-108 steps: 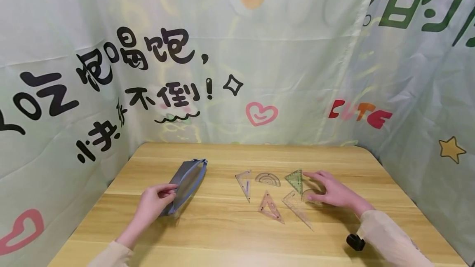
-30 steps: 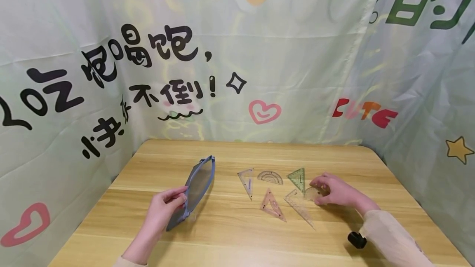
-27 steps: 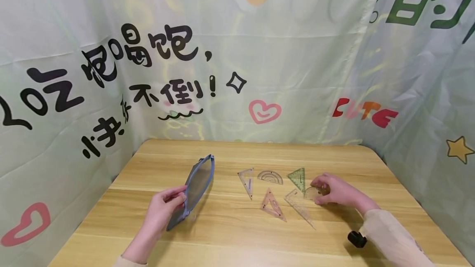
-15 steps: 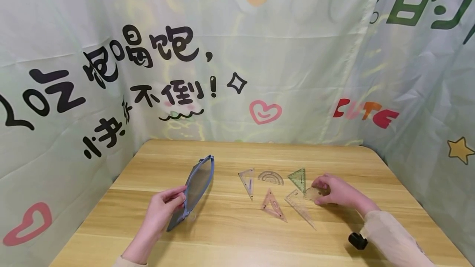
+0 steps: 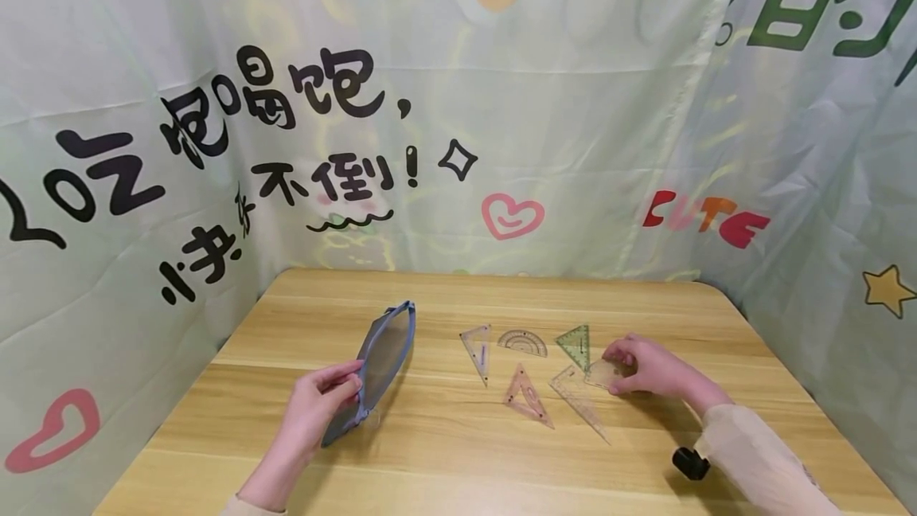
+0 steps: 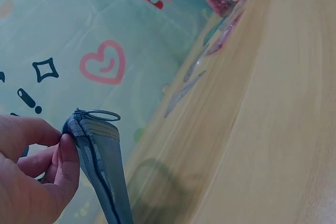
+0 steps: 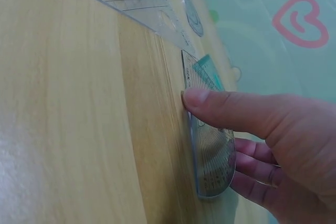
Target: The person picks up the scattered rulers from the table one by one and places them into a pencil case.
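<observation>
In the head view, my left hand (image 5: 318, 400) pinches the edge of a blue-grey mesh zip pouch (image 5: 387, 361), which stands tilted with its mouth gaping. The left wrist view shows thumb and fingers on the zipped edge (image 6: 94, 150). My right hand (image 5: 655, 369) grips a clear protractor (image 7: 212, 156) between thumb and fingers, its straight edge toward the thumb. Beside it lie a green set square (image 5: 576, 347) and a clear set square (image 5: 575, 400). Farther left are a pink set square (image 5: 526, 400), another protractor (image 5: 523, 342) and a purple-tinted set square (image 5: 474, 353).
A wooden table (image 5: 458, 468) carries everything. Printed fabric walls (image 5: 573, 126) enclose its back and sides. A small black object (image 5: 690, 464) is by the right sleeve.
Since the oldest frame, my left hand has shifted right with the pouch, now more upright. My right fingers have closed on the clear protractor, whose angle has changed slightly over the last half second.
</observation>
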### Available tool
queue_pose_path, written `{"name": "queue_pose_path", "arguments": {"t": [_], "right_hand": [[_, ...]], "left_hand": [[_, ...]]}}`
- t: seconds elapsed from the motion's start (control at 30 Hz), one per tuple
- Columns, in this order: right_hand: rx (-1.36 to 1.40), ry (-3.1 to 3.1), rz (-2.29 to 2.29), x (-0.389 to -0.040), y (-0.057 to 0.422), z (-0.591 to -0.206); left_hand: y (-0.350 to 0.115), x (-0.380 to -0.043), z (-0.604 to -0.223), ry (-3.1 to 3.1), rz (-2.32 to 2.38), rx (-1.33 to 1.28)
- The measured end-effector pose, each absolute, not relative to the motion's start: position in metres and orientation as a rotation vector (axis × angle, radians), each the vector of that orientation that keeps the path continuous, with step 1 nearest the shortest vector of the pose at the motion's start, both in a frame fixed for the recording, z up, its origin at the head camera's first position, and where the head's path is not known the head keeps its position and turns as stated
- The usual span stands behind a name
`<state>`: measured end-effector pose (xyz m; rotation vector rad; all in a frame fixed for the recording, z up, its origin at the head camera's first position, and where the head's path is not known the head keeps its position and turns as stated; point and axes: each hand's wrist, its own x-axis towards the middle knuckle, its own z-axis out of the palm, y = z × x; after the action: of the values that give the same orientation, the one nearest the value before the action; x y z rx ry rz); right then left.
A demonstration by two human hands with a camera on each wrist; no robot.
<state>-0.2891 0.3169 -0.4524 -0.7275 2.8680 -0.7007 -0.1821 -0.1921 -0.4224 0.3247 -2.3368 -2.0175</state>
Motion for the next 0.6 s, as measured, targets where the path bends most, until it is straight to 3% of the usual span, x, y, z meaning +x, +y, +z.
{"name": "queue_pose_path", "arguments": {"t": [0.6], "right_hand": [[-0.696,2.831,-0.713,-0.2857,0.3199,-0.4473]], "left_hand": [[-0.1825,-0.1783,-0.4203,-2.310,-2.076,0.251]]}}
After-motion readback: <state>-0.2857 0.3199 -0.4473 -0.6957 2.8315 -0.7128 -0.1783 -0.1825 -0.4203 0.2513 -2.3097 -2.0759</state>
